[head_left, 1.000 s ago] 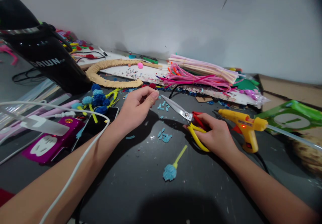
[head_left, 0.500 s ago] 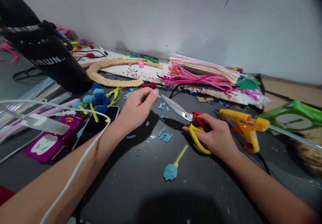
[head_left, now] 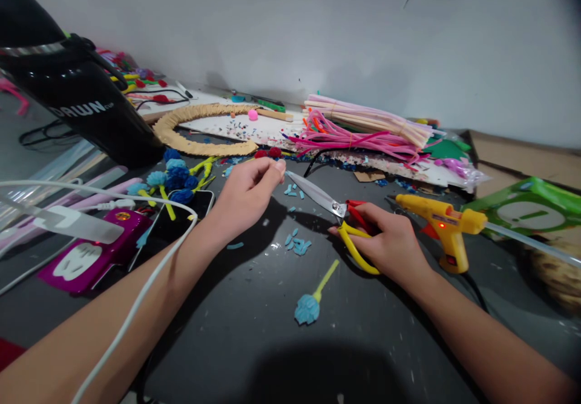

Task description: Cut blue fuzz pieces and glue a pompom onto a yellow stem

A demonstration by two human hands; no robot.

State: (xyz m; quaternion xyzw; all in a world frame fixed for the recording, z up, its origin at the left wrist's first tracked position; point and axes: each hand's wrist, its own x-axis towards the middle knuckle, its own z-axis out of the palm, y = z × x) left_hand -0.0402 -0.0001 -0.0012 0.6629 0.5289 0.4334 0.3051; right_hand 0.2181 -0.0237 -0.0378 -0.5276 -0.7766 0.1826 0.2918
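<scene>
My right hand (head_left: pixel 393 237) is wrapped round the red and yellow handles of a pair of scissors (head_left: pixel 318 195). The blades lie together, or nearly so, and their tip points at the fingertips of my left hand (head_left: pixel 249 192). Thumb and forefinger of that hand are pinched; whatever sits between them is too small to make out. Below the blades, small light-blue cut pieces (head_left: pixel 297 245) are scattered on the dark table (head_left: pixel 227 331). Nearer to me lies a light-blue fuzzy flower (head_left: pixel 307 309) with a yellow-green stem (head_left: pixel 327 278).
A yellow glue gun (head_left: pixel 442 222) with a lit red light stands at right. Bundled pink pipe cleaners (head_left: pixel 358 134) lie behind, beside a tan curved band (head_left: pixel 181 137). At left are blue flowers (head_left: pixel 179 177), a purple power strip (head_left: pixel 97 252), a black bottle (head_left: pixel 86 89) and a white cable (head_left: pixel 149 283).
The scissors' tip has come slightly left, closer to my left fingertips. Both hands otherwise stay nearly in place, and the view has shifted a little.
</scene>
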